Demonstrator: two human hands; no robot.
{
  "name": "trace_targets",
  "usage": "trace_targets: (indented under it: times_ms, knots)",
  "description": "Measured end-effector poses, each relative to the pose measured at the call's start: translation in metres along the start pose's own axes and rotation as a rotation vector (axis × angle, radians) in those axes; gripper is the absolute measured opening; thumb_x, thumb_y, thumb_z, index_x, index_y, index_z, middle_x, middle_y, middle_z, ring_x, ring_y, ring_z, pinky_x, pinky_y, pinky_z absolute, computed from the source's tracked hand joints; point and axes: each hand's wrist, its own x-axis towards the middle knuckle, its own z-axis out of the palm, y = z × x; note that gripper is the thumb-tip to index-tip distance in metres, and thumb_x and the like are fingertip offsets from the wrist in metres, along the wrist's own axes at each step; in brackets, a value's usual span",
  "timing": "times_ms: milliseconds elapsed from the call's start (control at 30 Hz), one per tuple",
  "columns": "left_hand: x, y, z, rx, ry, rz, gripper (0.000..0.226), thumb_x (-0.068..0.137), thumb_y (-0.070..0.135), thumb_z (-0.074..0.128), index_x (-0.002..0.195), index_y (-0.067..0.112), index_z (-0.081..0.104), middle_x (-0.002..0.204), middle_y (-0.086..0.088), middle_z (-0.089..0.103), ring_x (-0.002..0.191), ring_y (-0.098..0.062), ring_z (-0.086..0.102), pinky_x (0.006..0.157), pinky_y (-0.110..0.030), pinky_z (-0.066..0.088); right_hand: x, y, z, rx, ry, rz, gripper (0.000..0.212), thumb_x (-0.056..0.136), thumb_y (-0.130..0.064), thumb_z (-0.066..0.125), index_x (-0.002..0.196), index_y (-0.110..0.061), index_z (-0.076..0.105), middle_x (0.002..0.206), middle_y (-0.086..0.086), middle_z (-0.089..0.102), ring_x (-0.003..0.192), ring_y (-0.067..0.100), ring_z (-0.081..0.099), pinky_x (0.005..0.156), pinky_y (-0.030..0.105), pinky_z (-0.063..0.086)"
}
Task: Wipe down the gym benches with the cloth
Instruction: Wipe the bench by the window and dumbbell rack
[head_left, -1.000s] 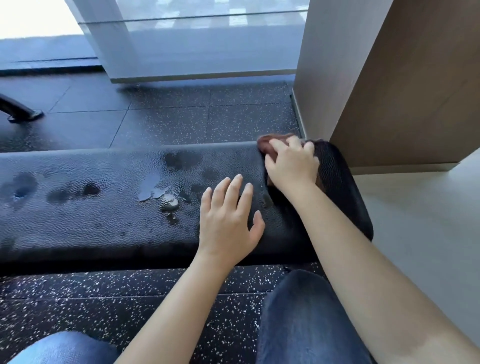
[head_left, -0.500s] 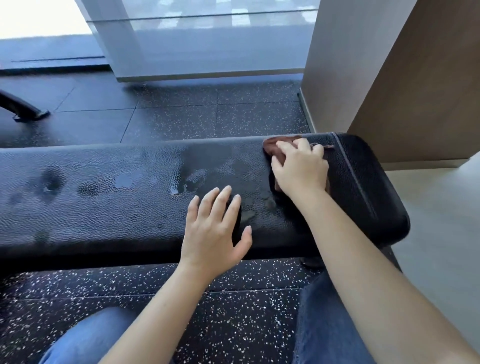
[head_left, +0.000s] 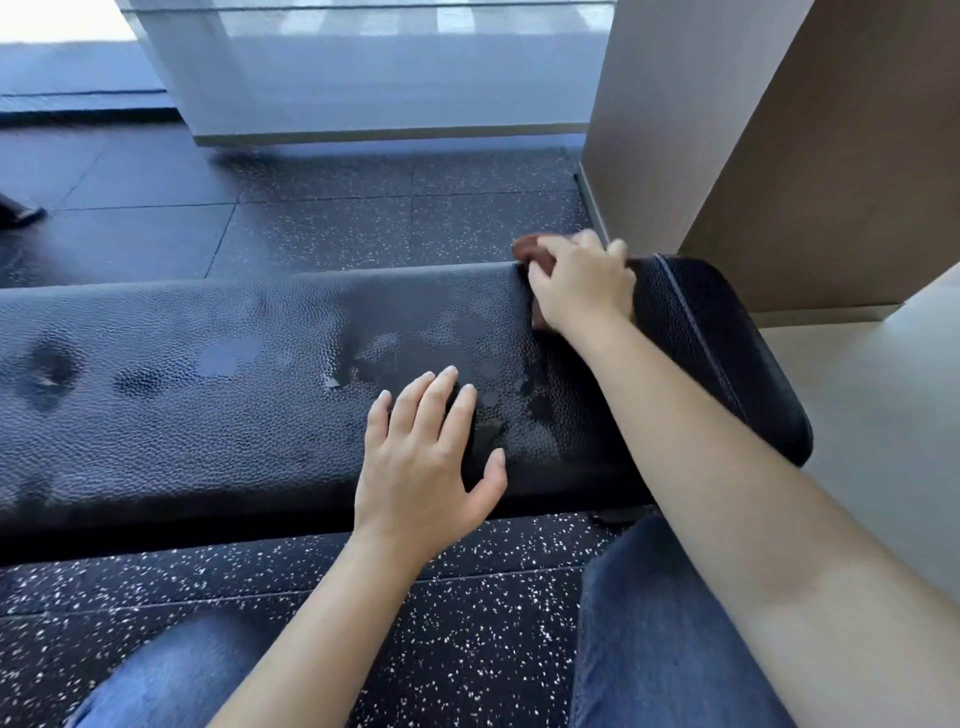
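Observation:
A long black padded gym bench (head_left: 208, 415) runs across the view, with wet patches (head_left: 228, 358) on its textured top. A reddish-brown cloth (head_left: 530, 249) lies at the bench's far edge near its right end, mostly hidden under my right hand (head_left: 582, 286). That hand's fingers curl over the cloth and hold it against the far edge. My left hand (head_left: 426, 457) rests flat on the bench top near the front edge, fingers spread, holding nothing.
A beige pillar (head_left: 675, 130) and a brown wood panel (head_left: 857, 156) stand just behind the bench's right end. Black speckled rubber floor (head_left: 363, 218) lies beyond and in front. My jeans-clad knees (head_left: 649, 623) are below. A dark equipment foot (head_left: 15, 213) shows at far left.
My right hand has slid the cloth from the bench top to its far edge. The left hand has stayed flat in about the same place.

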Motion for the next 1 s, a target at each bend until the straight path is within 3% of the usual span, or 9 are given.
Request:
trace_targets:
  times_ms: [133,367,700,900,1000]
  knots:
    - [-0.001,0.001,0.000,-0.004,-0.018,-0.012,0.056,0.080,0.044,0.047,0.116,0.005,0.064,0.126,-0.013,0.059,0.116,-0.032,0.054,0.100,-0.052,0.038,0.002,-0.003,0.000,-0.010,-0.033,0.003,0.036,0.093,-0.039,0.041,0.126,-0.030,0.053,0.131,0.009,0.046,0.119,0.034,0.036,0.095,0.044,0.035]
    - [-0.001,0.001,-0.002,-0.031,-0.030,-0.020,0.057,0.081,0.044,0.046,0.118,0.005,0.063,0.128,-0.014,0.057,0.118,-0.033,0.052,0.101,-0.052,0.035,-0.117,0.018,-0.012,0.044,0.118,-0.043,0.034,0.087,-0.038,0.054,0.120,-0.032,0.059,0.127,0.004,0.050,0.109,0.033,0.041,0.086,0.042,0.039]
    - [-0.002,0.001,-0.001,-0.035,-0.026,-0.020,0.056,0.082,0.045,0.045,0.118,0.006,0.063,0.128,-0.013,0.057,0.118,-0.032,0.052,0.101,-0.052,0.035,0.004,0.023,-0.007,-0.003,-0.025,0.074,0.036,0.092,-0.040,0.044,0.126,-0.033,0.053,0.131,0.007,0.047,0.119,0.034,0.036,0.095,0.043,0.035]
    - [-0.002,0.002,-0.002,-0.038,-0.022,-0.014,0.055,0.081,0.044,0.045,0.116,0.005,0.064,0.127,-0.013,0.058,0.116,-0.033,0.053,0.101,-0.052,0.034,-0.113,0.033,-0.020,-0.003,0.059,-0.002,0.043,0.087,-0.042,0.051,0.129,-0.033,0.050,0.134,0.003,0.046,0.113,0.032,0.039,0.089,0.041,0.038]
    - [-0.002,0.002,-0.002,-0.038,-0.026,-0.013,0.055,0.081,0.044,0.045,0.116,0.005,0.064,0.127,-0.013,0.058,0.117,-0.033,0.053,0.101,-0.051,0.033,-0.139,0.034,-0.027,-0.057,-0.013,-0.010,0.056,0.085,-0.052,0.051,0.137,-0.034,0.041,0.143,0.003,0.038,0.119,0.032,0.037,0.094,0.044,0.036]
